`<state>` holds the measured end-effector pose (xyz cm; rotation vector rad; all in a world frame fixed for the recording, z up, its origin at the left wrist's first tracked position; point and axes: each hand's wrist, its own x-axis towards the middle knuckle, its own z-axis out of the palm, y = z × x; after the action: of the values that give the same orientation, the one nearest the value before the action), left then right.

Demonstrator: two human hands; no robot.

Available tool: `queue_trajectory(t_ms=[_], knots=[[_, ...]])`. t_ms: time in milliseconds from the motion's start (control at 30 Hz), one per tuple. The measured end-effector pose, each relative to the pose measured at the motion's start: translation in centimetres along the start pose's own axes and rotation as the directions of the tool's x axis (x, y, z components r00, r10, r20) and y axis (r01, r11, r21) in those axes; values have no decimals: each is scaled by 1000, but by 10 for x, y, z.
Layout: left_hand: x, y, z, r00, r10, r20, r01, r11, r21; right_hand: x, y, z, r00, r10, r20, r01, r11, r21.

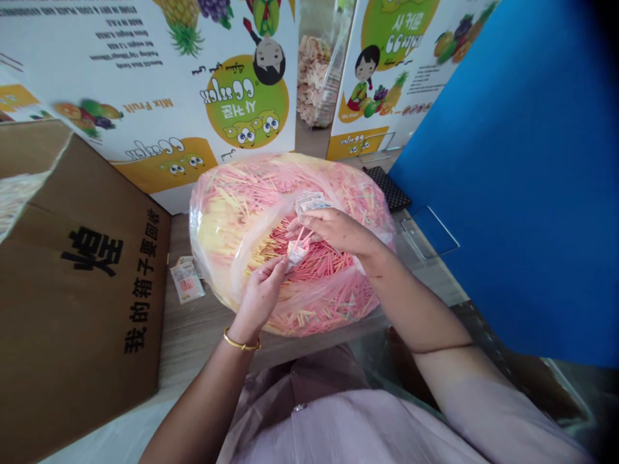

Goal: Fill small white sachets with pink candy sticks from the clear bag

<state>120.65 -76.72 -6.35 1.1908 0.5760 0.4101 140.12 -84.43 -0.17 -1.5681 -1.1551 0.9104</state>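
A large clear plastic bag [213, 212] lies open on the table, full of thin pink and yellow candy sticks [333, 261]. Over its opening, my left hand [264, 290] pinches a small printed packet [296, 252] between thumb and fingers. My right hand [333, 229] is closed round a few pink sticks [302, 236], whose lower ends are at the packet's mouth. Whether they are inside it I cannot tell. Several flat printed packets [312, 202] show just beyond my right fingers; the hand partly hides how they are supported.
A brown cardboard box [97, 309] stands at left, with small packets [187, 281] beside it on the table [193, 328]. White printed cartons [145, 77] line the back, with a filled clear bag [316, 80] between them. A blue panel [507, 180] and a black patterned object [387, 187] are at right.
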Motion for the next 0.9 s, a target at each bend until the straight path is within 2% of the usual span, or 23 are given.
queue_trajectory(t_ms=[133, 300, 400, 467, 600, 667, 767, 900], knots=[[1, -1, -1, 1000, 10, 8, -10, 1000, 0, 0, 3, 0, 998, 43, -49, -42, 999, 21], [3, -3, 1, 1000, 28, 14, -27, 1000, -14, 0, 3, 11, 999, -29, 30, 30, 999, -37], [5, -5, 2, 999, 38, 17, -38, 999, -1, 1, 4, 23, 996, -37, 78, 38, 999, -5], [5, -7, 2, 999, 45, 9, -45, 999, 4, 0, 4, 25, 998, -53, 29, 52, 998, 25], [6, -8, -1, 999, 28, -21, -28, 1000, 8, -6, -6, 13, 978, -65, -196, 80, 995, 67], [5, -7, -2, 1000, 22, -11, -22, 1000, 8, -10, -13, 5, 973, -59, -222, 76, 995, 69], [6, -7, 0, 1000, 23, 2, -23, 1000, 8, -13, -17, 6, 990, -81, -117, 84, 996, 21], [6, -6, 4, 1000, 25, -18, -24, 999, 23, -4, -4, 21, 995, -35, 92, 38, 999, -34]])
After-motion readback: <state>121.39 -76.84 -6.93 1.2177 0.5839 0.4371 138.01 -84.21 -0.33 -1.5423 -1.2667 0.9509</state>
